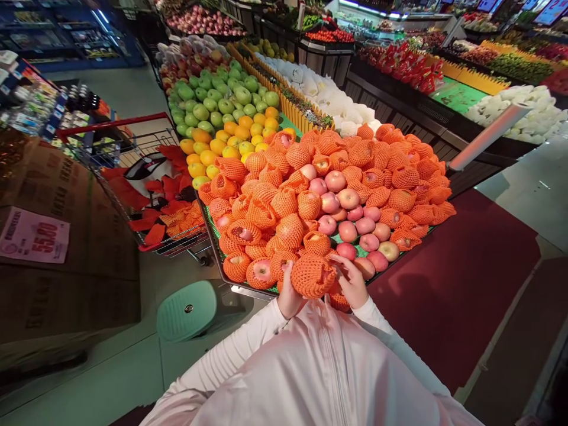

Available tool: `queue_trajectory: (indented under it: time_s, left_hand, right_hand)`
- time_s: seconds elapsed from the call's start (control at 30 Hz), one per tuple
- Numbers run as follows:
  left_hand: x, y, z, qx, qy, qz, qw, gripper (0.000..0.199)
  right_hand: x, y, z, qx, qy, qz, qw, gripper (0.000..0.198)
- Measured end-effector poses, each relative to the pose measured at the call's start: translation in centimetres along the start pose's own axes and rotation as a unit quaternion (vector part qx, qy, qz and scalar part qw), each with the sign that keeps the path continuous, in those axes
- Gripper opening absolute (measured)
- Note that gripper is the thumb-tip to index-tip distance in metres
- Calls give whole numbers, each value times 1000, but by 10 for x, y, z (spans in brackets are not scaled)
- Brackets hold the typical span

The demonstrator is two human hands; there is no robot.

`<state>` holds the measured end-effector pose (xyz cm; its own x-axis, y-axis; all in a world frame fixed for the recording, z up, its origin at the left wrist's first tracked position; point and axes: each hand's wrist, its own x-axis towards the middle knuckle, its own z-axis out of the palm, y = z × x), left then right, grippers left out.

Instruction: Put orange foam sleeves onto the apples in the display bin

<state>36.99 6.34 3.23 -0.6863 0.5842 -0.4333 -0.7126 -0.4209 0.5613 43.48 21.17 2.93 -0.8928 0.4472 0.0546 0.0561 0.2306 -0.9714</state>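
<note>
Close to my body, at the front edge of the fruit stand, I hold an apple in an orange foam net [312, 276]. My left hand [290, 294] is closed on its left side, the thumb up against the net. On the other side, my right hand [352, 283] has its fingers at the net's gathered open end; its fingertips are partly hidden there. Just beyond lie bare pink apples [348, 231] in a patch on the green mat. Around them are heaped many apples in orange foam nets [266, 204].
Oranges [231, 142] and green apples [222, 97] are piled farther back. At left stand a shopping cart [146, 171] holding orange nets, a green stool [187, 310] and cardboard boxes [66, 272]. A pale post [490, 136] juts up at the stand's right.
</note>
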Motion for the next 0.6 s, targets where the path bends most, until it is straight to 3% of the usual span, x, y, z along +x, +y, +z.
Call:
queue_trajectory:
  time_s: [0.1,0.23,0.47,0.6]
  left_hand:
    - [2,-2,-3,52,-15,-23,998,74]
    - [3,-8,-7,77,-27,-9,997,69]
    - [-1,-9,-6,17,-16,35,999,65]
    - [1,-12,-11,58,-2,49,997,67]
  right_hand:
    - [-9,-19,-17,-76,43,-111,990,26]
    - [-12,-46,-29,-179,-37,-245,952,19]
    - [-2,-31,-28,-267,-116,-156,944,19]
    - [-7,-25,-26,-268,-86,-195,940,20]
